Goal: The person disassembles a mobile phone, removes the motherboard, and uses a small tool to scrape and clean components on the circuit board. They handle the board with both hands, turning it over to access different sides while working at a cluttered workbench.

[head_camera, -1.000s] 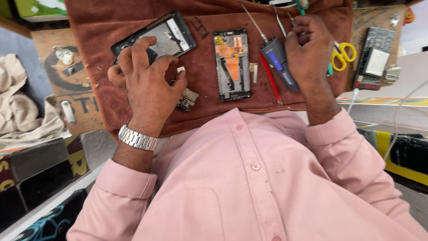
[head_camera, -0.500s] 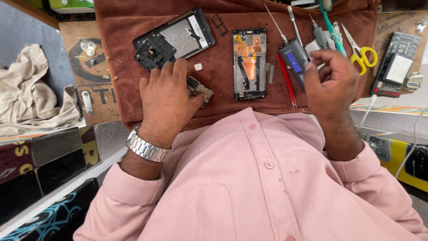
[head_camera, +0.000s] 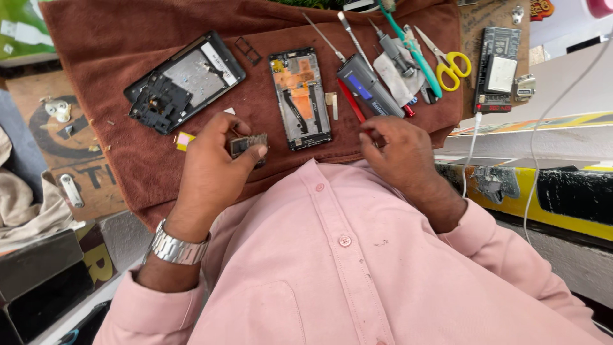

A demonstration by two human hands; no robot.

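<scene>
My left hand (head_camera: pixel 214 169) pinches a small dark circuit board (head_camera: pixel 250 143) between thumb and fingers, just above the brown towel (head_camera: pixel 115 38). A metal watch (head_camera: pixel 175 248) is on that wrist. Beyond the hand lies an opened phone body (head_camera: pixel 185 83), and to its right a phone frame with orange parts (head_camera: pixel 300 99). My right hand (head_camera: pixel 399 153) rests at the towel's near edge with curled fingers and nothing visible in them. Its fingertips are close to the red-handled tool (head_camera: pixel 350 102) and the dark blue device (head_camera: pixel 369 86).
Tweezers (head_camera: pixel 322 38), a metal pry tool (head_camera: pixel 351 35), a teal tool (head_camera: pixel 412 48) and yellow scissors (head_camera: pixel 450 61) lie at the towel's far right. A black tester board (head_camera: pixel 498 67) sits beyond it. A white cable (head_camera: pixel 472 147) hangs at the right. A card tray (head_camera: pixel 248 51) and yellow scrap (head_camera: pixel 185 139) lie on the towel.
My left hand left the opened phone body and now holds the small circuit board. My right hand drew back from the dark blue device toward my body.
</scene>
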